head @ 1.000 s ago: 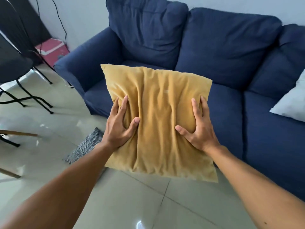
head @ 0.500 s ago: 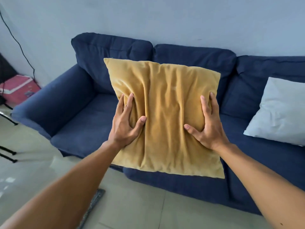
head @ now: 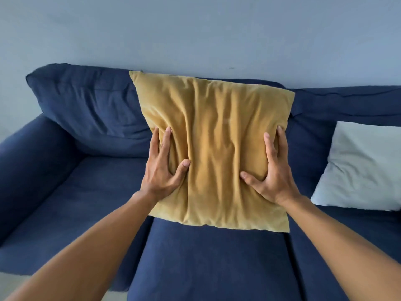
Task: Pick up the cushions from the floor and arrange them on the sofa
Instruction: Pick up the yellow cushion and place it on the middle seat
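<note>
The navy sofa point(head: 206, 257) carries 1 pale grey cushion point(head: 360, 168) leaning at its right end.

light: soft, even, cool daylight cast, moderately bright | shadows: faint, diffuse under mustard cushion point(head: 212, 148) on navy sofa point(head: 65, 192) seat | glare: none | focus: centre sharp, fabric creases crisp | blur: forearms soft at bottom corners | distortion: wide-angle bowing of sofa back and wall point(head: 195, 29) line toward edges

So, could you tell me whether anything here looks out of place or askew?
Nothing stands out. The yellow cushion is held slightly tilted by both hands, left hand and right hand, above the sofa; the white cushion leans tidily.
</note>
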`<state>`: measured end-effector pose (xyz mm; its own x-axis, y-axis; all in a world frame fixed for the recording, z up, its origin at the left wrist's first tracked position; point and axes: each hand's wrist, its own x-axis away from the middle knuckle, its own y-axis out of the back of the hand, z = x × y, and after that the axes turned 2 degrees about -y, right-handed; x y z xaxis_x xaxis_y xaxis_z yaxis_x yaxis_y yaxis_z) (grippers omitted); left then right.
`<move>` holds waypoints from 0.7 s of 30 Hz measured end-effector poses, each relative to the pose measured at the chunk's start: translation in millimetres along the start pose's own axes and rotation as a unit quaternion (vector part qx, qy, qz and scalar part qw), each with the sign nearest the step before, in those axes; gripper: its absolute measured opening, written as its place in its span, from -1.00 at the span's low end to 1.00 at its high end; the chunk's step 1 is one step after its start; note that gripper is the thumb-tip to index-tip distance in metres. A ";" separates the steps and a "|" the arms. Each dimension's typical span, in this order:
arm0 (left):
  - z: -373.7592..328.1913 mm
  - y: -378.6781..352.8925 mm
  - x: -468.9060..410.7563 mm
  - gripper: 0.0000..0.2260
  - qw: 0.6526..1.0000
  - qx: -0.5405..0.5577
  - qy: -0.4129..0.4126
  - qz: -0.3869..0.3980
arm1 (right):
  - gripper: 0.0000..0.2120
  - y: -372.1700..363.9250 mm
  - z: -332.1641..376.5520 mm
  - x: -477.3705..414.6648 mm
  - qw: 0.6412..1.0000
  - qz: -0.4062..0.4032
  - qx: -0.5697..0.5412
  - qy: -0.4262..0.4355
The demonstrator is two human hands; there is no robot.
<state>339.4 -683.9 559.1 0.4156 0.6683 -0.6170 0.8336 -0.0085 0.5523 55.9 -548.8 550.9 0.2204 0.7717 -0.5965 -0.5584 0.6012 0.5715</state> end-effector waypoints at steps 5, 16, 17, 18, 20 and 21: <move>43.9 -40.4 -32.0 -0.15 0.999 0.016 -0.021 0.030 | 0.03 -26.9 -42.6 -22.1 0.999 -0.024 0.024 -0.004; 140.1 -146.8 -39.4 -0.18 0.999 0.024 -0.022 0.037 | 0.09 -91.0 -148.5 -33.5 0.998 -0.024 0.064 0.006; 148.2 -155.7 -37.7 -0.18 0.999 0.020 -0.016 0.037 | 0.09 -96.8 -156.7 -33.2 0.997 -0.022 0.069 0.008; 154.9 -164.2 -36.0 -0.18 0.999 0.017 -0.009 0.039 | 0.09 -101.5 -164.3 -32.6 0.997 -0.019 0.075 0.009; 165.9 -178.1 -33.0 -0.18 0.999 0.009 -0.004 0.041 | 0.09 -109.3 -177.1 -30.8 0.996 -0.016 0.084 0.014; 170.6 -182.5 -31.5 -0.18 0.999 0.004 -0.008 0.043 | 0.09 -112.3 -180.8 -29.5 0.996 -0.013 0.086 0.015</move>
<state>236.3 -830.3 382.1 0.4912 0.6525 -0.5770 0.7976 -0.0707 0.5990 -32.5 -676.6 402.4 0.2073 0.7505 -0.6275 -0.4062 0.6496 0.6427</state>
